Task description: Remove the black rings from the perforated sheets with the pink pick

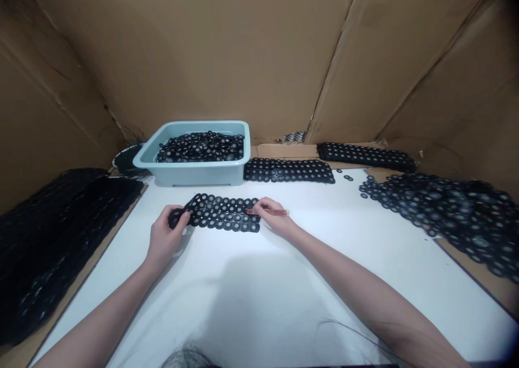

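A flat panel of joined black rings with pale centres lies on the white table in front of me. My left hand pinches its left end, thumb on top, where the panel looks slightly bunched. Between the fingers of my right hand is a slim reddish pen-like tool. Its tip is over the panel's right part; whether it touches the rings I cannot tell. My right fingers rest at the panel's upper right corner.
Behind the panel, a light blue tub holds many loose black rings. Finished-looking ring panels lie to its right. A heap of rings spreads at the right; dark ring panels pile up at the left. Cardboard walls enclose the table.
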`<state>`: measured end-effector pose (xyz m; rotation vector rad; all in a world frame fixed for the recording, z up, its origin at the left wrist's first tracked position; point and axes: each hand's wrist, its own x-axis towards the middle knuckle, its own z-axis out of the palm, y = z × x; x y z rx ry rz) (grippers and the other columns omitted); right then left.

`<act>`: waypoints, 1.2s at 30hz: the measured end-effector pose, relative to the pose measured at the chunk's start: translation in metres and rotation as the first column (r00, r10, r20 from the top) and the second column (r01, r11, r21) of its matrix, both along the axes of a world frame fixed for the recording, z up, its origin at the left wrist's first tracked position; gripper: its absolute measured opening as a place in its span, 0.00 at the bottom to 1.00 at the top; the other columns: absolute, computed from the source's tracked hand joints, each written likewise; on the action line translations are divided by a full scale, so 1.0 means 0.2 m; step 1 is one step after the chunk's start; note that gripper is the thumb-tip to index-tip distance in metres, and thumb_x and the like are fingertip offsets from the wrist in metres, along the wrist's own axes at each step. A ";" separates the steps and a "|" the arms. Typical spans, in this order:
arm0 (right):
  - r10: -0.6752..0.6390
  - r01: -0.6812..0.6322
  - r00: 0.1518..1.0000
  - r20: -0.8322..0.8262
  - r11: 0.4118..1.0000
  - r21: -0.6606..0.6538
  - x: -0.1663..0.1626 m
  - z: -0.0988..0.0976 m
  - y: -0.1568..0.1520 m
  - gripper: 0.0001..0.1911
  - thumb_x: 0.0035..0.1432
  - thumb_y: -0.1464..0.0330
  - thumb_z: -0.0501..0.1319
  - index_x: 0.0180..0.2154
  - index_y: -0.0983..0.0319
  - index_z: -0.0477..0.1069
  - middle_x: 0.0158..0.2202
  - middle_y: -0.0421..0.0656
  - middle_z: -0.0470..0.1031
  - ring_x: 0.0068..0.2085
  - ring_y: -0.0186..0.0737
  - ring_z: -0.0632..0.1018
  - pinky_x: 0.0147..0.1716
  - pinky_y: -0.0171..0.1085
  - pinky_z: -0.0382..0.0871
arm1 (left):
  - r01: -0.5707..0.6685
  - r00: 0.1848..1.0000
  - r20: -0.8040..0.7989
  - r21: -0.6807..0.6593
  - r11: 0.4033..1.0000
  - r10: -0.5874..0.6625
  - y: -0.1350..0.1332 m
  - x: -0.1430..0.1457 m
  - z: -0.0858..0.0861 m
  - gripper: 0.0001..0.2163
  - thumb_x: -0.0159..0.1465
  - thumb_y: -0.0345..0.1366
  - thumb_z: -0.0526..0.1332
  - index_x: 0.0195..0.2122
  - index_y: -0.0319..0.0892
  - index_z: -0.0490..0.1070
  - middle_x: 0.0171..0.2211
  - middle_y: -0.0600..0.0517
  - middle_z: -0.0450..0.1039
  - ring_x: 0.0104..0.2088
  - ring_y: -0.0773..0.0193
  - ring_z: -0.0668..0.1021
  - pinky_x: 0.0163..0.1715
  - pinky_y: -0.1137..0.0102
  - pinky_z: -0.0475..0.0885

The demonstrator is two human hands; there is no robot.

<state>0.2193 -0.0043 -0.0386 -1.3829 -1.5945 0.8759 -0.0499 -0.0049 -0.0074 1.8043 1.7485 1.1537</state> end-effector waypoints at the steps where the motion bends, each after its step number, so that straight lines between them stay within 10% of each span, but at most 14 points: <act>1: 0.000 0.000 1.000 0.002 1.000 0.000 0.00 0.00 0.00 0.10 0.52 0.64 0.51 0.25 0.61 0.67 0.31 0.40 0.69 0.34 0.35 0.70 0.35 0.35 0.62 | -0.002 1.000 -0.003 -0.004 1.000 0.002 0.00 0.00 0.00 0.10 0.53 0.43 0.57 0.33 0.44 0.66 0.28 0.55 0.69 0.29 0.64 0.71 0.30 0.73 0.65; 36: 0.029 -0.035 0.992 0.121 0.998 0.051 0.00 0.02 -0.01 0.10 0.54 0.67 0.51 0.24 0.62 0.64 0.30 0.40 0.67 0.34 0.33 0.69 0.35 0.33 0.61 | 0.156 0.976 -0.145 -0.065 0.986 -0.164 -0.02 0.02 0.00 0.09 0.56 0.42 0.55 0.34 0.44 0.63 0.31 0.55 0.69 0.32 0.65 0.71 0.32 0.74 0.64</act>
